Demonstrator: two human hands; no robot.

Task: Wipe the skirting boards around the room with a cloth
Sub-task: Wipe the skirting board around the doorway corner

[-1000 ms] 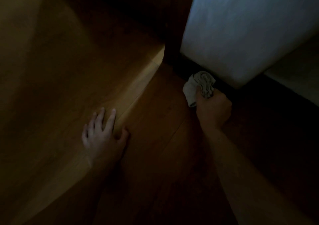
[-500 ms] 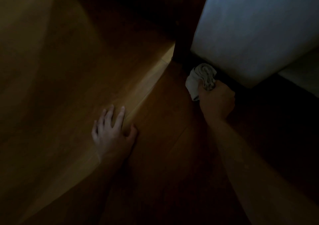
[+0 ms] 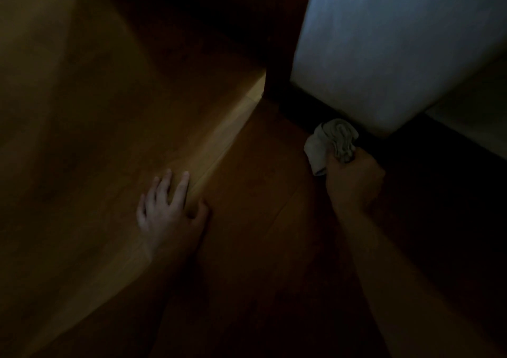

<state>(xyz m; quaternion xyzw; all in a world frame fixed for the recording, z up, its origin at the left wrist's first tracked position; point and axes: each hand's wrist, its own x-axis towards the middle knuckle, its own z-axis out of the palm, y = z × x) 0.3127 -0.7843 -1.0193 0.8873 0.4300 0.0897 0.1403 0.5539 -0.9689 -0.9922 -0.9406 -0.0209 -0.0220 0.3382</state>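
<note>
Right hand (image 3: 354,184) fisted around bunched cloth (image 3: 332,143), pressed to the dark skirting board (image 3: 299,110) at 2 o'clock. Left hand (image 3: 170,212) empty, fingers spread flat against wood panel (image 3: 109,138) at 9 o'clock.

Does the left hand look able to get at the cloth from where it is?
Probably yes, though not right away. The left hand lies flat and open on the wooden floor, apart from the cloth, which the right hand grips against the dark skirting board. Only bare floor lies between them.
</note>
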